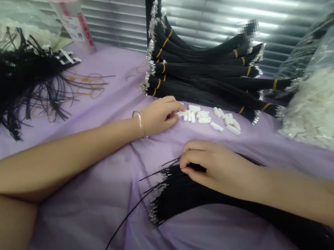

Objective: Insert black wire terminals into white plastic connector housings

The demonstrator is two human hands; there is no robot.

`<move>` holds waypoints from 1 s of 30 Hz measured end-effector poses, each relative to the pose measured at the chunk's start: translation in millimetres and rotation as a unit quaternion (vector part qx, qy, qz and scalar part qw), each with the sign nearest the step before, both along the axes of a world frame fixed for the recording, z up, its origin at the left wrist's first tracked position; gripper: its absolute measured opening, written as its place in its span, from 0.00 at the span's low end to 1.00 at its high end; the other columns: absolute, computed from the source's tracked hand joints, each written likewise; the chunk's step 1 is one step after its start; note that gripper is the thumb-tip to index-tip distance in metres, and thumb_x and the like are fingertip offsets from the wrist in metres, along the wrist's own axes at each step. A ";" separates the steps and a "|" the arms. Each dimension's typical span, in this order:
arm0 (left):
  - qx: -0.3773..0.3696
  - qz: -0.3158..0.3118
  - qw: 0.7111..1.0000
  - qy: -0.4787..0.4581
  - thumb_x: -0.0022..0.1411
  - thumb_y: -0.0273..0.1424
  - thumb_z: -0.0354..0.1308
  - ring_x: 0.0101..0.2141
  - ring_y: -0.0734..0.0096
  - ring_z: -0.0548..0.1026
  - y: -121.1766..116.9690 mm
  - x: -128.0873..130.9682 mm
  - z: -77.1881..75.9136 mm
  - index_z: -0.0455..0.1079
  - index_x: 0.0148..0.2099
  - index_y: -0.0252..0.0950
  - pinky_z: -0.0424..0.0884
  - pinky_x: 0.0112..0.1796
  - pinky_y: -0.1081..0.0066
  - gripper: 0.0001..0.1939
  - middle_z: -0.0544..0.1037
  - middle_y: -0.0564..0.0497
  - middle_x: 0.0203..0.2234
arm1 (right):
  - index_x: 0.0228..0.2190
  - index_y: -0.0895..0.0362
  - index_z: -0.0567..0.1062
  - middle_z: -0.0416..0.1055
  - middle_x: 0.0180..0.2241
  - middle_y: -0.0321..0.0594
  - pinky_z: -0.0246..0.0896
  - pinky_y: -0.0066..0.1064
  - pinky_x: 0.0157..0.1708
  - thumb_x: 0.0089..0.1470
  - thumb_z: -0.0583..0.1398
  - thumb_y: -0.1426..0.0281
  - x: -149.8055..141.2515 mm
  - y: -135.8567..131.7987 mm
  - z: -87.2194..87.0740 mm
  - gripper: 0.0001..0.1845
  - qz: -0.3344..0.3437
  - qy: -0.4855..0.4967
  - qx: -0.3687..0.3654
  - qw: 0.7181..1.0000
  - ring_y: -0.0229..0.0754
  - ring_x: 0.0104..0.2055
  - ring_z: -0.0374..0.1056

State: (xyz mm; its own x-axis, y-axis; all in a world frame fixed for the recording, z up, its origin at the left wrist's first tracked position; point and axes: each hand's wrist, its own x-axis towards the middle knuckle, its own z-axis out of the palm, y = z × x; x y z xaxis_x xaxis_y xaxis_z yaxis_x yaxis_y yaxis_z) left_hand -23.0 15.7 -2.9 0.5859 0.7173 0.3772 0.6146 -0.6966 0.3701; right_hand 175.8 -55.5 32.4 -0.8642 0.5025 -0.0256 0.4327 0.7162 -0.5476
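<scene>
Left hand (158,117): fingers curled, slightly parted, at the white pieces (204,117); grip unclear
Right hand (213,162): fingers pinched shut on the black cords (182,194)
Black cords: fanned across the purple surface (105,215), nearer than the white pieces

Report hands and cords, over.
Left hand at white pieces, grip unclear. Right hand pinched at black cords. Loose strand juts out beside their silver ends.

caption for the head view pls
Left hand at small white pieces, right hand over a bundle of black cords, on purple cloth.
</scene>
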 end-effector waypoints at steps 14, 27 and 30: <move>0.003 -0.006 1.000 -0.025 0.56 0.24 0.50 0.27 0.77 0.65 -0.5 0.1 0.3 0.71 0.42 0.29 0.62 0.32 0.77 0.12 0.69 0.48 0.29 | 0.30 0.59 0.68 0.65 0.34 0.38 0.57 0.33 0.40 0.56 0.53 0.77 -9.0 -7.4 10.4 0.06 -0.039 -0.079 -0.059 0.994 0.38 0.37 0.60; -0.063 0.022 0.991 -0.118 0.58 0.27 0.52 0.27 0.80 0.65 -17.6 9.9 21.8 0.69 0.37 0.30 0.62 0.31 0.78 0.07 0.70 0.51 0.27 | 0.29 0.54 0.69 0.68 0.31 0.31 0.56 0.23 0.30 0.55 0.54 0.70 -0.9 -6.3 20.5 0.05 -0.152 -0.001 -0.216 0.965 0.32 0.32 0.62; -0.206 0.017 0.957 -0.205 0.59 0.28 0.52 0.29 0.80 0.66 -28.5 17.4 31.6 0.67 0.38 0.29 0.64 0.31 0.78 0.08 0.70 0.51 0.28 | 0.29 0.55 0.67 0.66 0.28 0.31 0.55 0.22 0.29 0.57 0.53 0.70 2.3 -6.7 18.5 0.06 -0.134 0.032 -0.186 0.973 0.31 0.29 0.59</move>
